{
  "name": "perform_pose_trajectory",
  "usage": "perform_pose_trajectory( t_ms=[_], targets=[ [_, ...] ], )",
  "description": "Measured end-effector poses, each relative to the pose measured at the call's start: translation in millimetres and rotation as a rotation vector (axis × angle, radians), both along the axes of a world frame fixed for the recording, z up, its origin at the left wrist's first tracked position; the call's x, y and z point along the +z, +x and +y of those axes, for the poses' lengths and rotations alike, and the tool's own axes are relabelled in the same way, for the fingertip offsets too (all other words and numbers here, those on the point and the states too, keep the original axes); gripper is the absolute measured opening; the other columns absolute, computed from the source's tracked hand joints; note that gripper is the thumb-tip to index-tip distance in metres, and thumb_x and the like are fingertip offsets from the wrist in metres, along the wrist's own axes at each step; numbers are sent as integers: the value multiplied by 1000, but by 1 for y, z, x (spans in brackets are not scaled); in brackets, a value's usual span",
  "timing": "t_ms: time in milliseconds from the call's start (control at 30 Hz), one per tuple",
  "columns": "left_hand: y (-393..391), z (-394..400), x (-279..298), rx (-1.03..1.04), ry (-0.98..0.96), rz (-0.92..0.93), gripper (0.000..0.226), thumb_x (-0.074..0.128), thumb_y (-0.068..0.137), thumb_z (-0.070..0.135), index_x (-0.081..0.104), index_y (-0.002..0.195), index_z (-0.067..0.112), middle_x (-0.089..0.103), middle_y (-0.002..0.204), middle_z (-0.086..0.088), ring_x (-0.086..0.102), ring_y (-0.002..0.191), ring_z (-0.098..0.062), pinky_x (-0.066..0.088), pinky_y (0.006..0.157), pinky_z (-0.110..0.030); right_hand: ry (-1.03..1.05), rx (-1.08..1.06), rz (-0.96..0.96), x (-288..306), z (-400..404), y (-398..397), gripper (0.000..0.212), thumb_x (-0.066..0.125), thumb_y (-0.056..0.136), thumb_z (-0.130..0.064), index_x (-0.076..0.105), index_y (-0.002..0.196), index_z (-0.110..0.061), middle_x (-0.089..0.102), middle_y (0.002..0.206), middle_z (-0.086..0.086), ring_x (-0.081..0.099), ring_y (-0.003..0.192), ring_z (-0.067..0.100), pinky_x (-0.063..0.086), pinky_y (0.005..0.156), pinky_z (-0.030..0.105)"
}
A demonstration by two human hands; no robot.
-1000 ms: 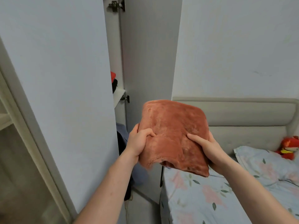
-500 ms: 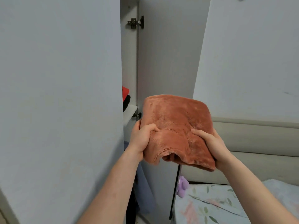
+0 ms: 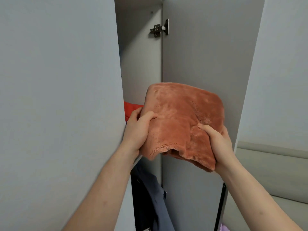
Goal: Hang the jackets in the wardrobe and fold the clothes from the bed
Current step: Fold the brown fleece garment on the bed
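Folded rust-orange fleece garment (image 3: 181, 120) is up at chest height, held right in front of the open wardrobe (image 3: 140, 64) gap, between the closed left door (image 3: 58, 97) and the swung-open right door (image 3: 208, 55). Left hand (image 3: 138, 130) grips its left edge, thumb on top and fingers curled under; right hand (image 3: 216, 140) grips the lower right corner the same way. So this piece looks folded already, just not shelved yet; it sits level with a red folded item (image 3: 131, 108) on what seems to be a shelf inside, touching or just beside it, can't tell which. Below, dark and blue-grey jackets (image 3: 150, 194) hang inside, so some hanging looks done. Bed barely in view, only the padded headboard (image 3: 270, 172) at right, so what's left to fold can't be judged.
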State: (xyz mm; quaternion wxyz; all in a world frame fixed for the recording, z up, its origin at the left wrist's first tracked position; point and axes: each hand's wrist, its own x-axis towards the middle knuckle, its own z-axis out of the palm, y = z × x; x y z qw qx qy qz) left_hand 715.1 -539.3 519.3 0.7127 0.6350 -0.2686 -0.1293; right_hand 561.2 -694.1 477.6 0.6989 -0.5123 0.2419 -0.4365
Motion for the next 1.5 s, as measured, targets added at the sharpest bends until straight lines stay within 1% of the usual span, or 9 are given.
perform_pose_trajectory(
  t_ms=[133, 233, 367, 567, 767, 967, 1267, 1400, 1500],
  targets=[
    [3, -8, 31, 162, 174, -256, 76, 68, 75, 57, 48, 145, 36, 55, 138, 9, 59, 119, -15, 48, 102, -38, 57, 53, -58, 9, -22, 41, 66, 85, 79, -25, 52, 136, -28, 70, 123, -1, 75, 102, 23, 61, 90, 52],
    [3, -17, 48, 254, 296, -486, 70, 64, 86, 53, 41, 151, 37, 40, 152, 9, 47, 133, -16, 38, 105, -34, 91, 60, -93, 15, -32, 70, 69, 86, 77, -24, 52, 137, -27, 69, 124, -1, 75, 102, 22, 62, 90, 51],
    [11, -27, 66, 343, 486, -742, 62, 56, 91, 39, 42, 152, 33, 37, 156, 4, 36, 143, -24, 33, 117, -41, 95, 106, -113, 30, -38, 104, 78, 86, 77, -25, 44, 143, -28, 66, 127, 0, 74, 103, 24, 62, 89, 51],
    [28, -33, 90, 391, 715, -852, 61, 50, 91, 25, 41, 151, 30, 38, 156, -1, 34, 143, -30, 33, 118, -48, 142, 166, -168, 56, -43, 149, 74, 86, 77, -24, 42, 136, -32, 63, 126, 0, 72, 103, 25, 62, 86, 52],
    [38, -37, 97, 440, 921, -929, 74, 50, 92, 22, 22, 161, 24, 20, 166, -6, 18, 151, -33, 20, 124, -50, 209, 257, -250, 87, -46, 187, 81, 85, 76, -24, 40, 143, -31, 64, 124, 5, 74, 99, 29, 62, 82, 59],
    [36, -34, 111, 515, 1096, -1156, 72, 58, 90, 20, 30, 155, 18, 22, 164, -10, 16, 153, -35, 18, 125, -51, 274, 315, -280, 103, -42, 232, 90, 85, 74, -28, 35, 148, -34, 64, 126, 5, 74, 98, 29, 63, 82, 56],
    [34, -26, 103, 550, 1028, -1359, 75, 61, 86, 12, 35, 156, 20, 35, 159, -1, 29, 147, -26, 27, 121, -44, 258, 346, -103, 84, -42, 290, 93, 79, 82, -44, 21, 154, -35, 59, 126, 5, 70, 97, 29, 63, 77, 51],
    [33, -26, 102, 549, 972, -1370, 69, 54, 87, 9, 40, 153, 23, 40, 154, 3, 33, 144, -22, 30, 119, -41, 133, 348, 192, 44, -66, 350, 108, 73, 53, -72, 18, 141, -41, 62, 126, 15, 68, 102, 41, 59, 84, 62],
    [28, -25, 103, 547, 909, -1354, 66, 39, 85, 15, 43, 151, 25, 44, 148, 6, 38, 138, -20, 36, 113, -40, 68, 353, 251, 46, -67, 358, 102, 73, 62, -61, 15, 143, -41, 63, 124, 18, 69, 101, 42, 60, 82, 62]
  ],
)
